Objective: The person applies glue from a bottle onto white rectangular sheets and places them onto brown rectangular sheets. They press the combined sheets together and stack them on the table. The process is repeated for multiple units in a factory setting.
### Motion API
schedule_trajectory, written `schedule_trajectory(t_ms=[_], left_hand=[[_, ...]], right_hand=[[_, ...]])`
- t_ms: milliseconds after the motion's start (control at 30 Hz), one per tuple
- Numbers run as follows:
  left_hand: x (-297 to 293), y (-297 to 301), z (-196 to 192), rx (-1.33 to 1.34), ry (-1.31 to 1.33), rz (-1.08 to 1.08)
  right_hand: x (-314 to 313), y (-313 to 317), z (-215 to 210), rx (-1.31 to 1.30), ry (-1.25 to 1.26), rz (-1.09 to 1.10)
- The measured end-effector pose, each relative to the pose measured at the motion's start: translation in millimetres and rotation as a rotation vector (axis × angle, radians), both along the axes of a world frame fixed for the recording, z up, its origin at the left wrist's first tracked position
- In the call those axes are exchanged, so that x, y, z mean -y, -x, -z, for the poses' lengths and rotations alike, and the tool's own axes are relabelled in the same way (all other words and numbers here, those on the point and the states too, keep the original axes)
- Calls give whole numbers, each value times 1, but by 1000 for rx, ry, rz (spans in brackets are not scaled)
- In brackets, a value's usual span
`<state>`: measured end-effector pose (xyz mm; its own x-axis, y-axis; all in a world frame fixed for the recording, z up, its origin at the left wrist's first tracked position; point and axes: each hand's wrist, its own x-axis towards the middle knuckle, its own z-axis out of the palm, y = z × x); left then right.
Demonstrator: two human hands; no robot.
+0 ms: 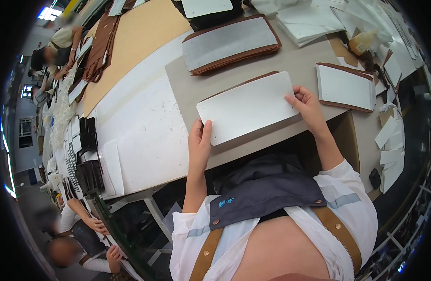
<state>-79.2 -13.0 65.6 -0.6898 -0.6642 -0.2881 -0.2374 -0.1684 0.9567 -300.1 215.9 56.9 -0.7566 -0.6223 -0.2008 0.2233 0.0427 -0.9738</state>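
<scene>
A long white board (248, 108) with small holes at its corners lies tilted in front of me at the bench's near edge. A strip of brown leather-like material (241, 85) shows along its far edge; the rest is hidden beneath the board. My left hand (199, 143) grips the board's left end, thumb on top. At the opposite end, my right hand (306, 107) pinches the right edge between thumb and fingers. Just beyond lies a stack of brown pieces (234, 70) topped by a grey-white board (232, 43).
To the right sits another brown stack under a white board (345, 88). White sheets (309, 21) are piled at the far right. Brown straps (102, 47) and black pieces (88, 136) lie on the left. People work at the left, including a co-worker's hand (98, 225).
</scene>
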Motion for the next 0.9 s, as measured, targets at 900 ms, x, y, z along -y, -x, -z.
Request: schedule_trajectory(t_ms=[900], left_hand=[[2,5,15,187,752,70]], right_hand=[[16,3,6,-581,-376,-5]])
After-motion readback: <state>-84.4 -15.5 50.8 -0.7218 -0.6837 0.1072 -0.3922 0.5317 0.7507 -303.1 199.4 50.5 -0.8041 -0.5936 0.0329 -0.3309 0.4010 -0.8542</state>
